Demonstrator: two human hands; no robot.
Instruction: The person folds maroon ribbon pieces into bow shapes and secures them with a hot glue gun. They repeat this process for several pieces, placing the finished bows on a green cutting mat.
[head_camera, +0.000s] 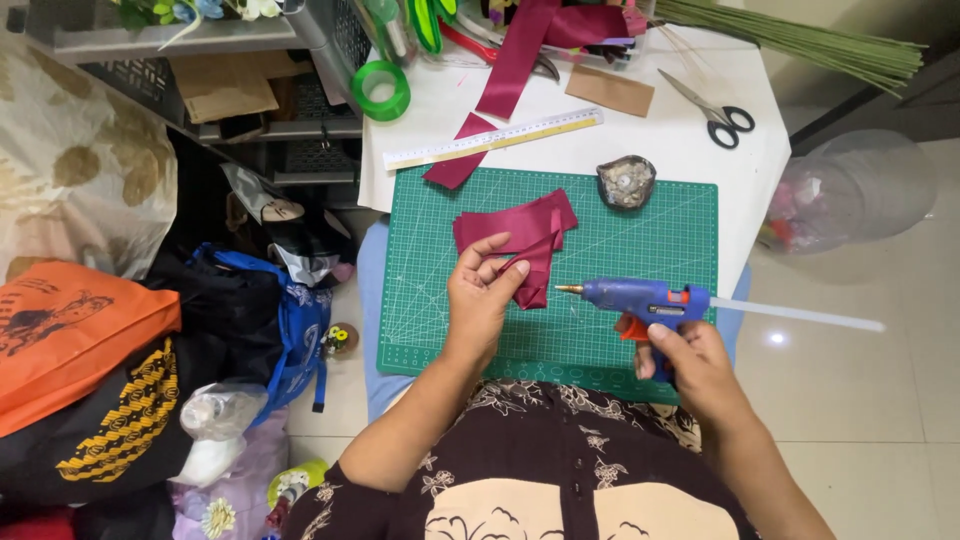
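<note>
My left hand (482, 292) pinches a folded piece of dark red ribbon (527, 248) over a green cutting mat (640, 250). More cut ribbon pieces (520, 222) lie flat on the mat just beyond my fingers. My right hand (698, 365) grips the handle of a blue glue gun (640, 297) with an orange trigger. Its metal nozzle points left toward the ribbon, a short gap away. A clear glue stick (810, 315) sticks out of the back of the gun to the right.
On the white table lie a long ribbon strip (510, 75), a ruler (495, 139), scissors (715, 112), a brown card (610, 90), a green tape roll (381, 90), a small round dish (626, 181) and green stems (800, 40). Bags (90, 340) crowd the floor at left. A clear bin (850, 190) stands at right.
</note>
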